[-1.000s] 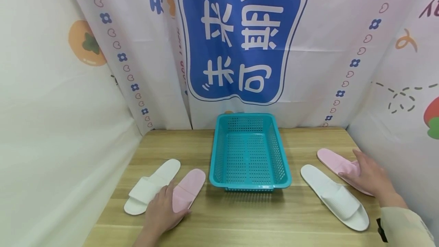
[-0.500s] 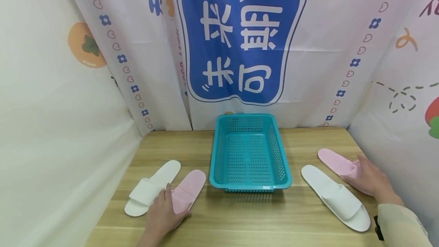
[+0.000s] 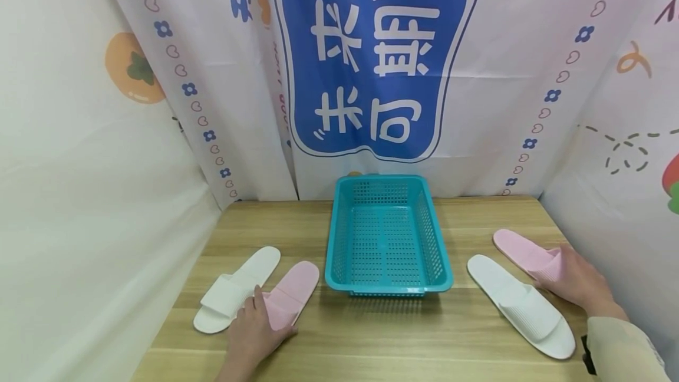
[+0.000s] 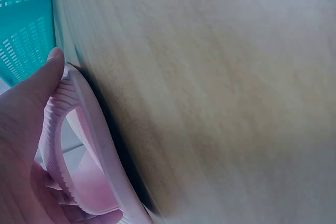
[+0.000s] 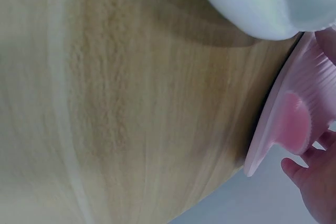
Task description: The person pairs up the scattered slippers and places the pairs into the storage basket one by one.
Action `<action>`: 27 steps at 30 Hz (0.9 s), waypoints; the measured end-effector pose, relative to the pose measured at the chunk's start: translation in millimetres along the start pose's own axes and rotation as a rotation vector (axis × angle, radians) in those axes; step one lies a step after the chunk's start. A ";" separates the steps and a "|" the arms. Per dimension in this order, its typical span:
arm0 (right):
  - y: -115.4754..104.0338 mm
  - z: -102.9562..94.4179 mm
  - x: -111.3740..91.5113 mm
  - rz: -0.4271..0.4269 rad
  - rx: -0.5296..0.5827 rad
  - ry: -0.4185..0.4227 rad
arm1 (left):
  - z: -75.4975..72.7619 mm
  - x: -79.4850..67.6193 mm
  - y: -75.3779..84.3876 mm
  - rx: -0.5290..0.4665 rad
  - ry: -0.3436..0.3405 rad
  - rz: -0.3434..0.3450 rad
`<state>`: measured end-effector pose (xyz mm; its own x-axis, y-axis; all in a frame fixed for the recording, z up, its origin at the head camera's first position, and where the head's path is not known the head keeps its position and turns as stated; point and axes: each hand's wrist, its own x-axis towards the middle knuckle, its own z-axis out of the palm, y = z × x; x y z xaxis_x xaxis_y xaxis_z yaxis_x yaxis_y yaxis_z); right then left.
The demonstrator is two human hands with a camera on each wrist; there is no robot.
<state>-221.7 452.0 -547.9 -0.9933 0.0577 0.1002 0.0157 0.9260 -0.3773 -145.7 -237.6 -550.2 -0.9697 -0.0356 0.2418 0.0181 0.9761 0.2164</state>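
Note:
Two pink slippers and two white slippers lie on the wooden table. My left hand [image 3: 251,332] grips the left pink slipper [image 3: 297,285] across its strap, thumb at one side and fingers at the other. In the left wrist view that slipper's sole edge [image 4: 97,124] stays close to the tabletop. A white slipper [image 3: 225,293] lies just left of it. At the right, my right hand [image 3: 580,282] holds the other pink slipper [image 3: 520,249] around its strap, hiding the heel. The right wrist view shows fingers [image 5: 294,170] along its side. Beside it lies the second white slipper [image 3: 525,311].
A teal plastic basket [image 3: 445,279] stands at the middle back of the wooden table [image 3: 371,346]. Printed cloths hang behind and at both sides, close to the table edges.
My right hand's fingers have closed in around the right pink slipper's strap. The left hand keeps its grip, almost unmoved. Slippers and basket stay where they were.

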 end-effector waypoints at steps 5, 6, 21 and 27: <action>2.7 -1.0 -1.7 0.004 0.002 -0.020 | -1.7 -0.1 1.7 0.011 -0.019 -0.012; 2.9 -1.1 -2.0 0.002 0.003 -0.022 | -1.9 -0.2 1.8 0.014 -0.019 -0.011; 6.0 2.5 -3.1 -0.035 0.009 0.019 | 1.8 -0.1 1.5 0.024 -0.028 -0.024; 6.6 2.2 -4.9 -0.040 0.013 0.026 | 1.8 -0.4 1.9 0.014 0.006 -0.022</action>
<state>-217.0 457.0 -552.9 -0.9897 0.0305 0.1396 -0.0258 0.9229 -0.3841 -145.7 -235.3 -551.6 -0.9683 -0.0586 0.2427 -0.0071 0.9781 0.2081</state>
